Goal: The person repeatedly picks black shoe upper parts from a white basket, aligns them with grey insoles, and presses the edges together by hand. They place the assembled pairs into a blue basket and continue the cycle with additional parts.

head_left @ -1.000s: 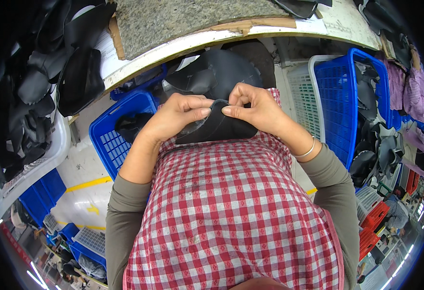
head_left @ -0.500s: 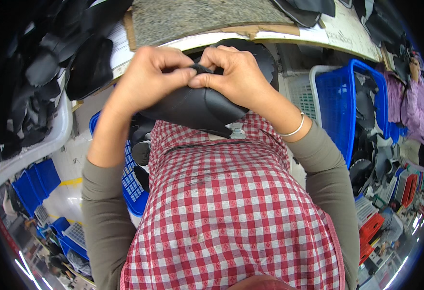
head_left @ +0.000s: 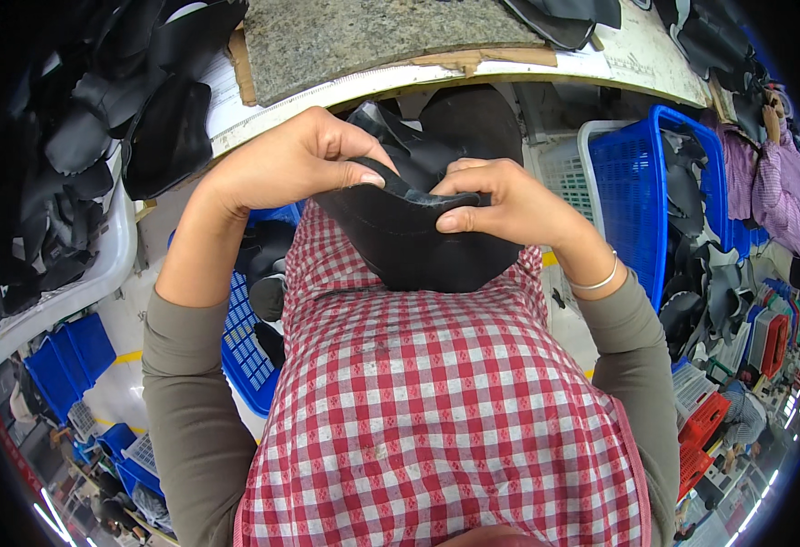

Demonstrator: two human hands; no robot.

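Note:
A black leather shoe upper (head_left: 427, 251), its dull side toward me, hangs bent between my hands above my lap. My left hand (head_left: 313, 164) pinches its upper edge at the left, thumb on the near face. Further right, my right hand (head_left: 500, 201) grips the same edge between thumb and fingers. Between the two grips the edge sags into a curve and shows a greyish rim. Behind it, shinier black leather folds (head_left: 400, 137) rise toward the bench; whether they belong to the same upper I cannot tell.
Ahead lies a white bench (head_left: 637, 68) bearing a speckled stone slab (head_left: 381, 36). Black leather pieces (head_left: 81, 137) heap over a white basket (head_left: 99, 264) at left. At right stands a blue basket (head_left: 623, 182); another blue basket (head_left: 245, 346) sits low by my left side. A person in purple (head_left: 783, 191) is at far right.
My hands have moved apart and slightly nearer to me. The shoe upper has been turned and opened out, so its dull face now shows instead of the smooth, seamed one.

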